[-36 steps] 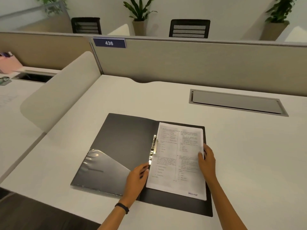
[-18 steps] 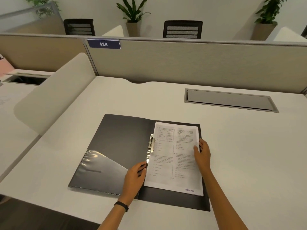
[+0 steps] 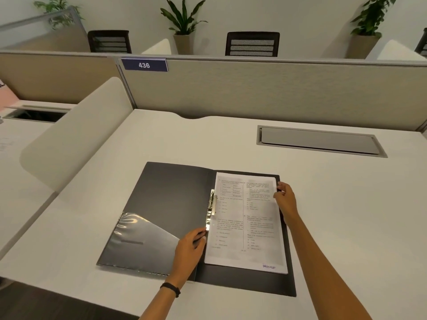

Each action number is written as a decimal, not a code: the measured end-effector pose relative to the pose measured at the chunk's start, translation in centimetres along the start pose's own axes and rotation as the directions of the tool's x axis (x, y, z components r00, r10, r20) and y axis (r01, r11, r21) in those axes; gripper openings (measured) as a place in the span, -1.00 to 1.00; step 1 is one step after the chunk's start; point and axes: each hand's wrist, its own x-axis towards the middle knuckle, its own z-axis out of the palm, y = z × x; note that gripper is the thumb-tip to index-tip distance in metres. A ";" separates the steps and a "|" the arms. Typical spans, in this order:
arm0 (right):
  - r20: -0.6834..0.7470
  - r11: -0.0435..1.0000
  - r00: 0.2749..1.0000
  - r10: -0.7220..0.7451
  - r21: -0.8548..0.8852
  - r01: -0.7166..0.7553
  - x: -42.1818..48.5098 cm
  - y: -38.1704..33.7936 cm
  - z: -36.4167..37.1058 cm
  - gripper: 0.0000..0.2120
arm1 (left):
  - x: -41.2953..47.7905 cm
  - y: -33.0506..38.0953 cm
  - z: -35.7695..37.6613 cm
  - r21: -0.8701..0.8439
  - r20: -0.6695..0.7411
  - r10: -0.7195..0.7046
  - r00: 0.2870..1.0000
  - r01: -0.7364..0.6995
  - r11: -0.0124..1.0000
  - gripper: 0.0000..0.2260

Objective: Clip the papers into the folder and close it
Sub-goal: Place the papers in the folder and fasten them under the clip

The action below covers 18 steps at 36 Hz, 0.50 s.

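White office surface (image 3: 323, 204) carries an open folder (image 3: 166, 204); left hand (image 3: 189, 250) presses beside its clip (image 3: 211, 209), right hand (image 3: 285, 200) grips the papers (image 3: 245, 227), squaring them for clamping.

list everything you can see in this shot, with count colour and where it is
folder: 1, dark grey, lying open on the desk
papers: 1 stack, white with print, on the folder's right half
clip: 1, silver metal, along the folder's spine
pocket: 1, clear plastic, lower part of the folder's left half
desk: 1, white, under everything
cable hatch: 1, grey, set in the desk at far right
partition: 1, beige, behind the desk
number plate: 1, blue, reads 436, on the partition
chairs: 2, black, beyond the partition
plants: 3, green, by the back wall
wristband: 1, black, on the left wrist
left hand: at the papers' left edge
right hand: at the papers' right edge
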 end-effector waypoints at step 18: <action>-0.220 0.997 0.974 -0.043 -0.066 0.029 -7.0 5.5 0.6 -0.66 | 1.5 0.3 0.1 0.010 -0.098 0.029 0.995 -0.028 1.000 -0.84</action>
